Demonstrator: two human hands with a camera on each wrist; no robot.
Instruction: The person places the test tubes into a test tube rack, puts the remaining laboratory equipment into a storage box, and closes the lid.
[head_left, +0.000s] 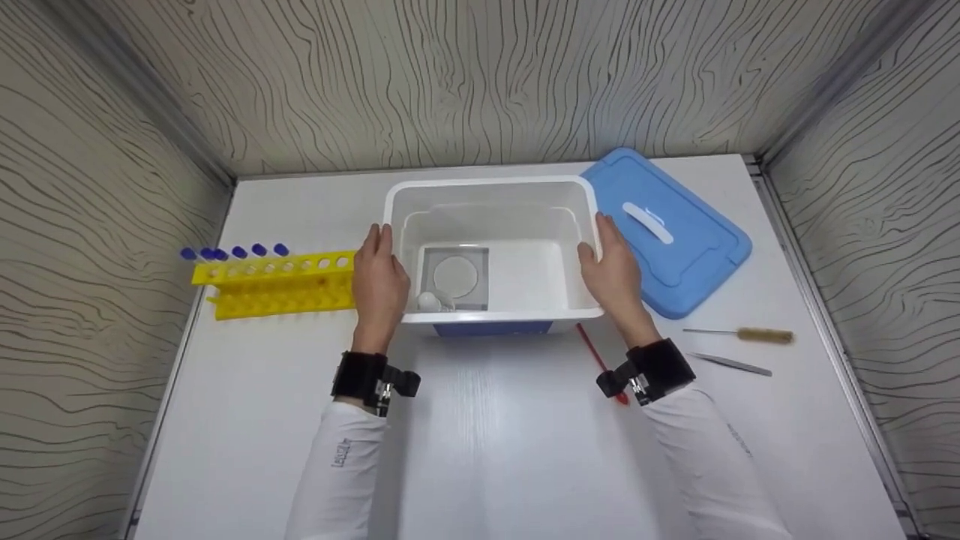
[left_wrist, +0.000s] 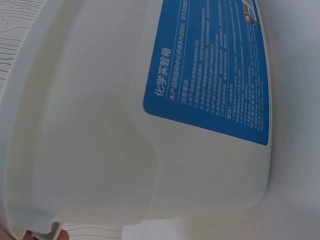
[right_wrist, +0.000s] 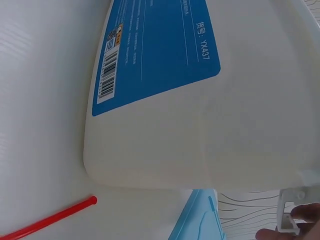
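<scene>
A white plastic box [head_left: 517,277] with a blue printed label [left_wrist: 215,65] on its front stands between my hands. My left hand [head_left: 380,281] grips its left side at the rim, and my right hand [head_left: 615,270] grips the opposite side. In the right wrist view, fingertips [right_wrist: 302,212] curl at a white side latch [right_wrist: 287,210]. A latch also shows by the left fingertips [left_wrist: 63,235] in the left wrist view. Inside the box lies a square grey wire gauze [head_left: 456,277] with a white disc in its middle. A small round white piece [head_left: 429,301] sits at its near left corner.
Left of the box is a yellow test tube rack [head_left: 281,300] holding several blue-capped tubes [head_left: 238,252]. A blue lid [head_left: 675,262] with a white handle lies at the right. Nearer are a wooden-handled tool [head_left: 763,334], tweezers [head_left: 735,365] and a red stick [head_left: 592,346].
</scene>
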